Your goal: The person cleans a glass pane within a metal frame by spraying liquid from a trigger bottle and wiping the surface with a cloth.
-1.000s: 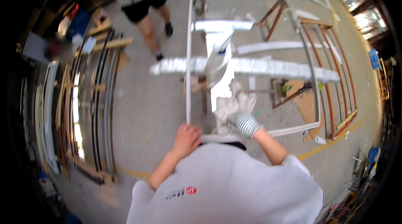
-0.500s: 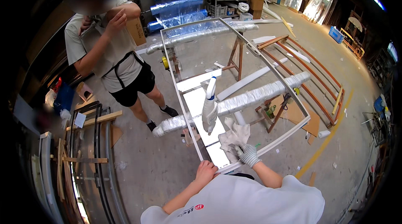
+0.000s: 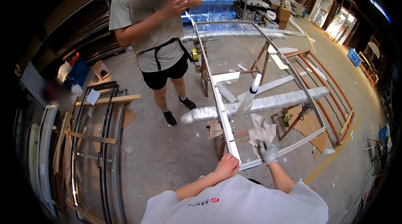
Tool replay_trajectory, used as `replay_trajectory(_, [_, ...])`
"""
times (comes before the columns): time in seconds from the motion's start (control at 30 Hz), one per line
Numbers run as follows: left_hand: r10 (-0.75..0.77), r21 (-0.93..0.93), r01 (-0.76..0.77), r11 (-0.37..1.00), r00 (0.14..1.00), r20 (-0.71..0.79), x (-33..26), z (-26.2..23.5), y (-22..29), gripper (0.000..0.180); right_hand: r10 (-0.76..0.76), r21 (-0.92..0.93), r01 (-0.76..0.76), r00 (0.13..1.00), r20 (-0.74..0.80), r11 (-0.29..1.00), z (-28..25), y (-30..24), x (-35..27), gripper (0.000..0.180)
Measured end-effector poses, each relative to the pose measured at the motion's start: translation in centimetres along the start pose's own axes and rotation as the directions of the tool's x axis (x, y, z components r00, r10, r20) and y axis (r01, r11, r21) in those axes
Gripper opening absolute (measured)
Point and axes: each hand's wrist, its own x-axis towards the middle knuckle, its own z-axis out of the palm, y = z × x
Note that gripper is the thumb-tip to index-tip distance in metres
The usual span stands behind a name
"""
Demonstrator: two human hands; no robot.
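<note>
The right hand (image 3: pixel 269 152), in a striped glove, is holding a crumpled white cloth (image 3: pixel 263 134) by its near edge against the glass pane (image 3: pixel 228 52); spreading it flat and pressing evenly would be serving best. Its forearm is reaching forward, while the bare left hand (image 3: pixel 227 166) is curling over the window frame's (image 3: pixel 299 142) near-left corner, grip tightness unclear. Beyond, a spray bottle (image 3: pixel 246 100) is standing above a silver-wrapped beam (image 3: pixel 289 98).
</note>
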Motion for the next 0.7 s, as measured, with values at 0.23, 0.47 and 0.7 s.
replay_trajectory(0.23, [-0.055,-0.053,0.050,0.997,0.993,-0.107,0.0,-1.3,-0.4,0.010,0.014,-0.050,-0.014,1.000,0.005,0.999,-0.2,-0.8,0.1,0.036])
replay_trajectory(0.47, [-0.008,-0.028,0.004,1.000,0.989,-0.145,3.3,-3.3,-1.1,0.011,-0.007,-0.051,0.006,1.000,-0.017,0.999,0.0,-0.4,0.0,0.032])
replay_trajectory(0.7, [-0.114,0.045,0.137,0.990,0.932,-0.345,6.2,-8.5,-1.7,0.009,-0.026,-0.026,0.027,1.000,0.011,0.999,-0.2,-0.6,0.6,0.033])
